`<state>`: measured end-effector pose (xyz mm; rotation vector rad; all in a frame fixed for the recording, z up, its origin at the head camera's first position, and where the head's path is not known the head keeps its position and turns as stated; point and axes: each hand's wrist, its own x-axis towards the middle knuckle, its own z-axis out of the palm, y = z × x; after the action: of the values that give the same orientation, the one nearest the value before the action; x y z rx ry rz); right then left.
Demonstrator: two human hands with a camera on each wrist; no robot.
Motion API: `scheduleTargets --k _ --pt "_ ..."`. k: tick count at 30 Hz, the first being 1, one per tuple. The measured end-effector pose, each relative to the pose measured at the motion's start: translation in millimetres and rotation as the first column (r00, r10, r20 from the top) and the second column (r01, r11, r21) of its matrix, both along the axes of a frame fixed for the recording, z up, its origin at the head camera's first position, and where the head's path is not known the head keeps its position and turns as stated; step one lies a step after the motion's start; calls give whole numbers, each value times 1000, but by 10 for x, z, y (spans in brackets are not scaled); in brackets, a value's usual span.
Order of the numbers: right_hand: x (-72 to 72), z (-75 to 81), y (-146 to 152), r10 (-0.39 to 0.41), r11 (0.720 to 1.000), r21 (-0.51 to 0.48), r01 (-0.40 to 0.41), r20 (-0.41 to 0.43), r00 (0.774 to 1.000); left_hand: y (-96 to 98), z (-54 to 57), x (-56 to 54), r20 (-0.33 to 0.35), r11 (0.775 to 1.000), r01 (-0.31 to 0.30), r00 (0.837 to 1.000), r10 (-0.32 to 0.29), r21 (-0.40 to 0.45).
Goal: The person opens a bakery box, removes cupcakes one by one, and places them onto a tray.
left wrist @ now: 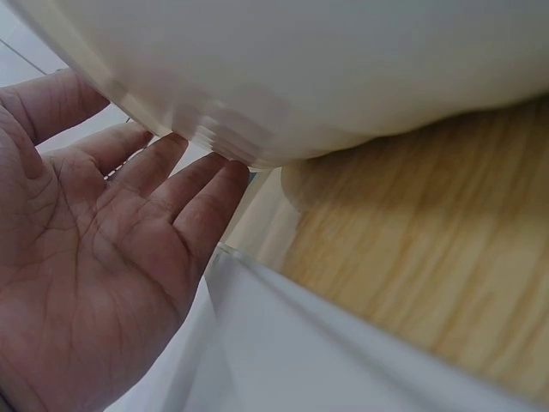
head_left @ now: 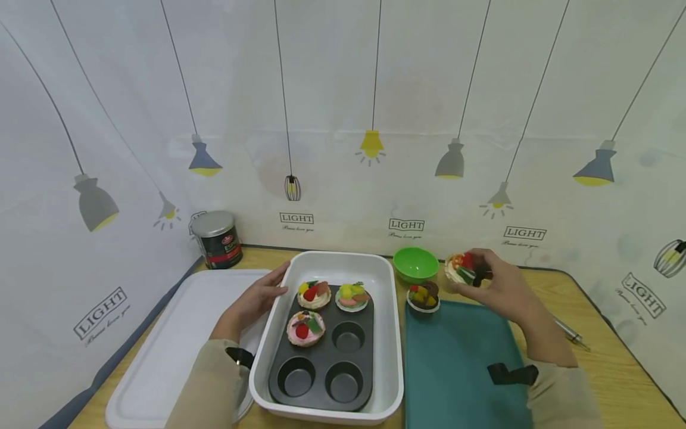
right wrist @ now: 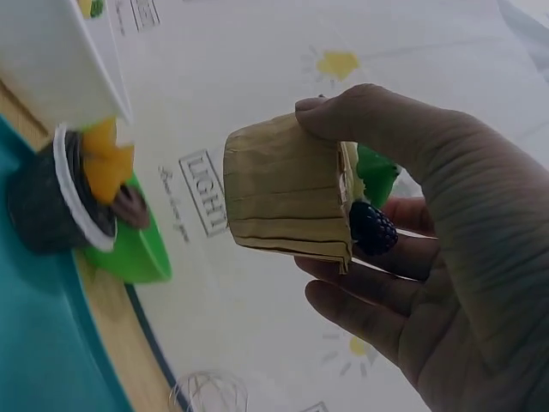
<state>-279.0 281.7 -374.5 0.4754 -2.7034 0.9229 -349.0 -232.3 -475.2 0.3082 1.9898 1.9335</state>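
My right hand (head_left: 490, 285) holds a fruit-topped cupcake (head_left: 464, 268) in a tan paper case (right wrist: 283, 193) above the table, beyond the teal tray (head_left: 461, 369); a blackberry (right wrist: 371, 227) shows on its top. My left hand (head_left: 261, 295) rests with straight fingers (left wrist: 184, 184) against the left wall of the white baking dish (head_left: 388, 333). In the dish lies a black muffin tin (head_left: 321, 363) with three decorated cupcakes (head_left: 314, 294) in its far cups. A chocolate cupcake (head_left: 423, 296) stands at the teal tray's far left corner.
A green bowl (head_left: 415, 263) sits behind the tray. A white lid (head_left: 171, 339) lies left of the dish, with a dark tin can (head_left: 217, 239) behind it. A metal tool (head_left: 570, 333) lies at the right on the wooden table (head_left: 605, 357). A printed backdrop closes the back.
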Motion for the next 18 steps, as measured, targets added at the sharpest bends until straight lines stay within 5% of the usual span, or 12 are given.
scheduleTargets --k 9,18 --pt "-127 -180 253 -96 995 30 93 97 991 0 -8 -11 4 1000 -2 1000 2 2" --pt "-242 -429 359 -92 995 58 83 167 982 12 6 -1 16 1000 -22 1000 22 -11"
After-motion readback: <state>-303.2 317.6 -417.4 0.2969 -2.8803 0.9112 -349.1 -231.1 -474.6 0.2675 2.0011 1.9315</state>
